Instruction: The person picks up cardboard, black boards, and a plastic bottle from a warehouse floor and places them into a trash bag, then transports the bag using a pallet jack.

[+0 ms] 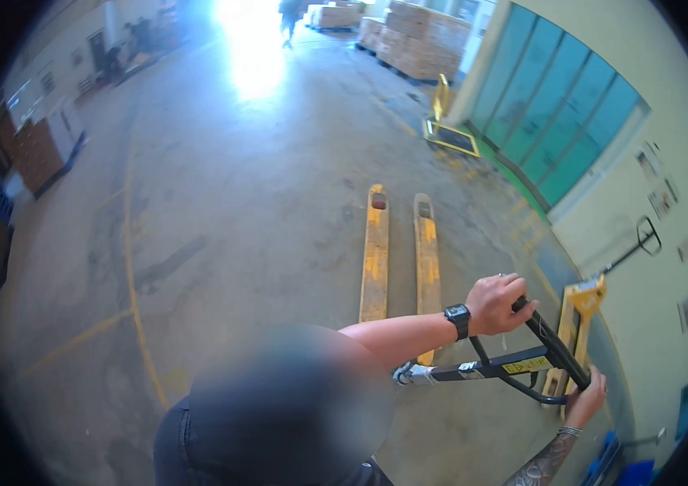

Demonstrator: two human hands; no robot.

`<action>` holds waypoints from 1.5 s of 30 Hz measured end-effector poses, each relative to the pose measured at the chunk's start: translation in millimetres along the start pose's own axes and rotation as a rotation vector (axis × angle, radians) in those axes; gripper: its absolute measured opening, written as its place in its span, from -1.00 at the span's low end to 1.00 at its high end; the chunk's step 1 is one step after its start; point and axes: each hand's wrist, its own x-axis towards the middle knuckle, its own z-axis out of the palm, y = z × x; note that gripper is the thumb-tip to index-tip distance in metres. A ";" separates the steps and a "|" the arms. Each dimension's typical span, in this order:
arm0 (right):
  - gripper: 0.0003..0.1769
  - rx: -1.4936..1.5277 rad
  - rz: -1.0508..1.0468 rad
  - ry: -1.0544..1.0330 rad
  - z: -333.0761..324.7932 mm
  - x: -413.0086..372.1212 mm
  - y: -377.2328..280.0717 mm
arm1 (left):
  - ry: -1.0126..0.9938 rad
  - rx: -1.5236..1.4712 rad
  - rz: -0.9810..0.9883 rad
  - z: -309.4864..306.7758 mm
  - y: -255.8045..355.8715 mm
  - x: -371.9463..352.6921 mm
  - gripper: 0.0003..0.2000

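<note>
My left hand [496, 304], with a black watch on its wrist, is closed around the upper end of the black handle [556, 350] of a pallet jack. My right hand [589, 398] grips the lower end of the same bar, and a bracelet and tattoo show on that forearm. The handle's shaft [474, 369] runs left to the jack, whose body is largely hidden behind my left arm. Two worn yellow forks [375, 263] stretch away across the floor with nothing on them. A blurred patch covers the lower middle of the view.
A second yellow pallet jack [584, 301] stands by the right wall. Farther along are a yellow-framed platform [452, 138], a green glass door [555, 105] and stacked cartons [425, 40]. More stacked goods [36, 150] are at left. A person [290, 18] is far off near bright light.
</note>
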 end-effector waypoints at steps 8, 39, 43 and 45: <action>-0.69 0.190 -0.114 -0.174 86.1 -5.8 49.8 | 0.016 0.031 -0.038 60.8 -12.9 -77.4 -0.70; -0.48 0.254 -0.471 -0.033 309.9 147.9 119.6 | 0.208 0.189 -0.150 200.2 -35.9 -132.3 -0.62; -0.45 0.306 -0.635 -0.030 314.9 178.7 116.6 | 0.326 0.281 -0.143 235.5 -27.2 -139.8 -0.64; -0.46 0.331 -0.603 -0.035 324.7 177.0 127.1 | 0.390 0.316 -0.098 251.7 -25.0 -145.9 -0.65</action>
